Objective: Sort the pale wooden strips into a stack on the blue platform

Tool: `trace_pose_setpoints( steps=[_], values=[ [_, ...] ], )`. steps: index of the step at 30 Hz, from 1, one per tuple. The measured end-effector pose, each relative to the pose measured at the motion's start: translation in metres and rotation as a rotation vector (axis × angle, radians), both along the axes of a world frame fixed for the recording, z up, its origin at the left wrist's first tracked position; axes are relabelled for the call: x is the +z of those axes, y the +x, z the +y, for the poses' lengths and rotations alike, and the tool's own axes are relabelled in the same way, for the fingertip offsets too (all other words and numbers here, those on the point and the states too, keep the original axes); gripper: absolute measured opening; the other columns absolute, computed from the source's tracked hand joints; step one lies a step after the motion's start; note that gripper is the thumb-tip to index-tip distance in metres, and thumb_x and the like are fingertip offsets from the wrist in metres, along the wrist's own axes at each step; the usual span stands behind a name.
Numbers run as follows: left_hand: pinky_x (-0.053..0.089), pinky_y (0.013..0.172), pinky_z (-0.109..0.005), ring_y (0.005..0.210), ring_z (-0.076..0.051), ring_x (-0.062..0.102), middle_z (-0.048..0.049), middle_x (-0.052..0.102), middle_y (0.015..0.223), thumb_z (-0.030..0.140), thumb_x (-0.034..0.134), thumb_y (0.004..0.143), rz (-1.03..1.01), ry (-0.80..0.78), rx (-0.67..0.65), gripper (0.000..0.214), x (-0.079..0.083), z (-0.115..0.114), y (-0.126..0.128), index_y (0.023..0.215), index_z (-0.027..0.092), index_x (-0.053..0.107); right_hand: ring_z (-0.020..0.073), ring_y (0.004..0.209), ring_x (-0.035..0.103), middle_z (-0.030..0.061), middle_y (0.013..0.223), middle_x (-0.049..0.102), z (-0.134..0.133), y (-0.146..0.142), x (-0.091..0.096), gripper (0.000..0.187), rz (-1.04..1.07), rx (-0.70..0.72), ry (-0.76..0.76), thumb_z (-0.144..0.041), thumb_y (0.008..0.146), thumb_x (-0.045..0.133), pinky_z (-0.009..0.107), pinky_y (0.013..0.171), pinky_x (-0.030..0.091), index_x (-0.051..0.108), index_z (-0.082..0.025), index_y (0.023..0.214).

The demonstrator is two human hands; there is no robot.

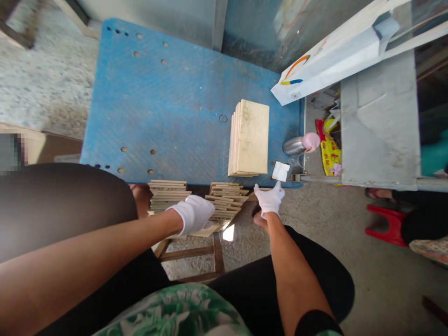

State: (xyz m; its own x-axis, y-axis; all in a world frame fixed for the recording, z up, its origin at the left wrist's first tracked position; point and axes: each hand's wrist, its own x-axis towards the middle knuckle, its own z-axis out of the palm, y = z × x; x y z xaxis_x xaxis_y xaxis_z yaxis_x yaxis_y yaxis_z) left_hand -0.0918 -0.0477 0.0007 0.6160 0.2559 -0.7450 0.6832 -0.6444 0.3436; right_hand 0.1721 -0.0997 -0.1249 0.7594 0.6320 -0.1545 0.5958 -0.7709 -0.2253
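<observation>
Both my hands wear white gloves. My left hand curls over the near edge of two low stacks of thin wooden boards resting on a small wooden stool between my knees; what its fingers grip is hidden. My right hand reaches toward the edge of the blue platform, fingers spread, its fingertip at a small white square piece. A taller pile of pale boards stands on the platform just beyond.
A metal flask with a pink lid lies beside a grey cabinet. A white paper bag leans above it. Another person's legs sit by a red stool on the right. Concrete floor all round.
</observation>
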Motion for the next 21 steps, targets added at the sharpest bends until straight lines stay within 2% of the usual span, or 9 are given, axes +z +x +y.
trace_pose_setpoints(
  steps=[7, 12, 17, 21],
  values=[
    [0.05, 0.068, -0.046, 0.084, -0.04, 0.068, -0.0248, 0.068, 0.096, 0.033, 0.051, 0.089, -0.017, -0.013, -0.026, 0.041, 0.003, -0.001, 0.005, 0.116, 0.003, 0.062, 0.0342, 0.116, 0.046, 0.0194, 0.118, 0.046, 0.006, 0.003, 0.001, 0.095, 0.002, 0.0, -0.031, -0.054, 0.058, 0.075, 0.042, 0.093, 0.044, 0.04, -0.012, 0.136],
    [0.05, 0.068, -0.047, 0.085, -0.04, 0.067, -0.0239, 0.067, 0.097, 0.033, 0.048, 0.09, -0.021, -0.004, -0.036, 0.042, 0.003, 0.0, 0.006, 0.116, 0.003, 0.06, 0.0337, 0.109, 0.051, 0.0195, 0.123, 0.042, 0.004, 0.004, -0.002, 0.096, 0.031, 0.004, -0.07, -0.055, 0.059, 0.074, 0.043, 0.09, 0.045, 0.037, -0.015, 0.138],
    [0.051, 0.071, -0.046, 0.089, -0.04, 0.067, -0.0242, 0.067, 0.1, 0.032, 0.046, 0.091, -0.002, -0.031, -0.072, 0.042, 0.008, 0.004, 0.007, 0.118, 0.003, 0.058, 0.0338, 0.113, 0.049, 0.0182, 0.121, 0.043, 0.005, 0.003, -0.001, 0.096, 0.035, 0.009, -0.054, -0.054, 0.059, 0.074, 0.042, 0.093, 0.044, 0.036, -0.015, 0.138],
    [0.051, 0.07, -0.045, 0.088, -0.039, 0.068, -0.0254, 0.067, 0.1, 0.033, 0.046, 0.091, -0.002, -0.031, -0.087, 0.042, 0.012, 0.005, 0.009, 0.118, 0.003, 0.058, 0.0364, 0.121, 0.045, 0.0218, 0.131, 0.04, 0.009, 0.001, 0.003, 0.106, 0.059, -0.011, -0.082, -0.058, 0.061, 0.072, 0.044, 0.096, 0.042, 0.026, -0.015, 0.145]
  ],
)
